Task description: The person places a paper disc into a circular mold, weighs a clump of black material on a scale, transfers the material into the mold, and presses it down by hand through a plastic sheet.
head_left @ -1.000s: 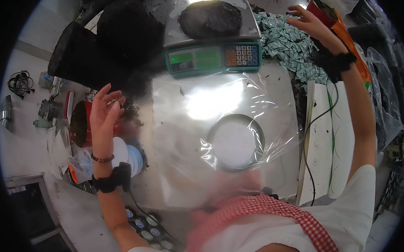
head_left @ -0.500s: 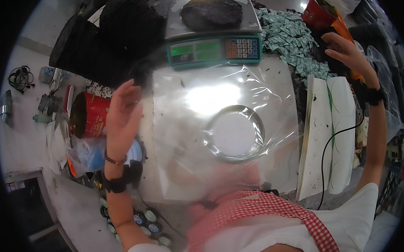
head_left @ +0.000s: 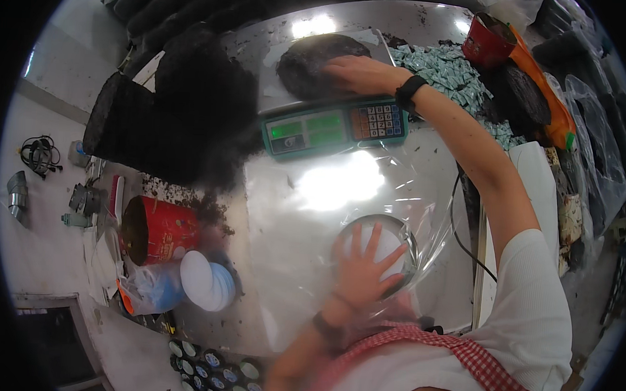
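Note:
My left hand (head_left: 369,268) is open, with its fingers spread over a white disc (head_left: 393,249) inside a metal ring (head_left: 412,249). Clear plastic film (head_left: 434,222) lies around the ring on the white work surface. Farther off, my right hand (head_left: 364,73) reaches across to a dark, rough round cake (head_left: 305,59). Its fingers lie stretched over the cake's right side; the thumb is hidden. That cake rests on the pan of a green-cased digital scale (head_left: 335,130) with a lit display and keypad.
A heap of small green packets (head_left: 447,79) lies right of the scale, beside a red tin (head_left: 487,41). Large dark pieces (head_left: 198,106) stand at left. Another red tin (head_left: 159,231) and pale round discs (head_left: 211,282) are nearer. A black cable (head_left: 468,251) crosses the right side.
My right hand has moved left from near the far red tin onto the dark cake. My left hand has swung right and down from beside the near red tin onto the white disc.

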The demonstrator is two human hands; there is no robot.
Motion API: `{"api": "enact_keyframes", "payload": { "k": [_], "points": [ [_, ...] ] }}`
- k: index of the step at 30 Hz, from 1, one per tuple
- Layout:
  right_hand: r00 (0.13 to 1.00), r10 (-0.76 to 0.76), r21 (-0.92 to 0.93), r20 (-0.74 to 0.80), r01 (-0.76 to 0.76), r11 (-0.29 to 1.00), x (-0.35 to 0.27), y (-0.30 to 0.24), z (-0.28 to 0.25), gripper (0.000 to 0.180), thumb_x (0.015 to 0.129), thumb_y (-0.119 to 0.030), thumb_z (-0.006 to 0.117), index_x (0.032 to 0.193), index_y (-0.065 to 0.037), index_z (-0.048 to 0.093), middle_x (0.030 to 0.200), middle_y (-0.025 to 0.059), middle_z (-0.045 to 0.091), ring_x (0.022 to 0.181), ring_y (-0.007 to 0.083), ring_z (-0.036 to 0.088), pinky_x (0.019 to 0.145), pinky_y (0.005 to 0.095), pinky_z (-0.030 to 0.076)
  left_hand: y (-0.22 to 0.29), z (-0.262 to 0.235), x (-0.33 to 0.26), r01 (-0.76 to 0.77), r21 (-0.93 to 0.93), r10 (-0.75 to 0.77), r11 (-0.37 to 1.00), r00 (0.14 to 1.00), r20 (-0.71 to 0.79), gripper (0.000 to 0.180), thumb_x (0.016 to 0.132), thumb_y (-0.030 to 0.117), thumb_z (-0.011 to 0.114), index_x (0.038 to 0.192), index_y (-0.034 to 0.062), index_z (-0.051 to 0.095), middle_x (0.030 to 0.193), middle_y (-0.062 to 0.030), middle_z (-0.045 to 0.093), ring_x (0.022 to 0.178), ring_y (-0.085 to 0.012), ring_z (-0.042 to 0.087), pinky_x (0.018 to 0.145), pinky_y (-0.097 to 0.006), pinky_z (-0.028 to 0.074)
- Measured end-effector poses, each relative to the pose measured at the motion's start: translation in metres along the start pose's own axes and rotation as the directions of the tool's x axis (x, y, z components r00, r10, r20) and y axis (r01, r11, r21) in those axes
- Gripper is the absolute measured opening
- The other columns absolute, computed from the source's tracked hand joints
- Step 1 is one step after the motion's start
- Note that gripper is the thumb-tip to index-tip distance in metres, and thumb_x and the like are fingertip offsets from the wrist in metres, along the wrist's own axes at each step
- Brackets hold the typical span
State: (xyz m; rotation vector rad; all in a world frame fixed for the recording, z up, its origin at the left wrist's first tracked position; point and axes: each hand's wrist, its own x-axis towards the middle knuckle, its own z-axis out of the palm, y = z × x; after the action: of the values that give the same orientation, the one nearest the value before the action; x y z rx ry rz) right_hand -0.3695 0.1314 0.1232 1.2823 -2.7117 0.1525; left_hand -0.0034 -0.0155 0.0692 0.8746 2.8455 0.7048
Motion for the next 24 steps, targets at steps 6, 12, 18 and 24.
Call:
{"api": "enact_keyframes", "payload": {
  "k": [6,12,18,24],
  "points": [
    [0.96,0.026,0.096,-0.277,0.001,0.995,0.014,-0.004,0.031,0.045,0.093,-0.04,0.055,0.115,-0.001,0.054,0.105,0.0187,0.061,0.099,0.038,0.059,0.083,0.0446,0.05,-0.005,0.012,-0.002,0.058,0.037,-0.063,0.998,0.991,0.122,0.056,0.087,0.056,0.053,0.14,0.0402,0.045,0.156,-0.0153,0.022,0.139,-0.049,0.017,0.102,-0.072,0.015],
    [0.973,0.177,0.289,-0.147,-0.129,0.949,0.021,0.003,0.012,0.041,0.091,-0.038,0.06,0.106,0.0,0.055,0.096,0.0239,0.063,0.091,0.0393,0.062,0.079,0.0451,0.051,0.001,0.01,-0.004,0.056,0.084,-0.061,0.995,0.996,0.068,0.057,0.086,0.057,0.053,0.14,0.0421,0.044,0.156,-0.0143,0.02,0.141,-0.048,0.014,0.102,-0.072,0.015],
    [0.718,0.293,0.292,-0.632,-0.129,0.948,-0.032,0.03,-0.062,0.042,0.096,-0.033,0.053,0.126,-0.005,0.052,0.095,0.0247,0.064,0.091,0.042,0.062,0.078,0.0471,0.048,0.006,0.016,-0.009,0.036,0.185,-0.046,0.982,0.998,0.049,0.055,0.086,0.057,0.053,0.139,0.0437,0.044,0.156,-0.0138,0.02,0.141,-0.0472,0.014,0.103,-0.071,0.016],
    [0.552,0.81,0.979,-0.2,0.076,0.19,-0.184,-0.055,-0.131,0.033,0.097,-0.023,0.054,0.119,0.001,0.057,0.109,0.012,0.066,0.097,0.0231,0.063,0.085,0.0353,0.05,-0.005,0.031,-0.018,0.002,0.123,0.003,0.992,0.999,-0.043,0.055,0.084,0.053,0.056,0.137,0.0353,0.05,0.156,-0.0161,0.019,0.142,-0.0447,0.012,0.108,-0.067,0.007]
  ]
}}
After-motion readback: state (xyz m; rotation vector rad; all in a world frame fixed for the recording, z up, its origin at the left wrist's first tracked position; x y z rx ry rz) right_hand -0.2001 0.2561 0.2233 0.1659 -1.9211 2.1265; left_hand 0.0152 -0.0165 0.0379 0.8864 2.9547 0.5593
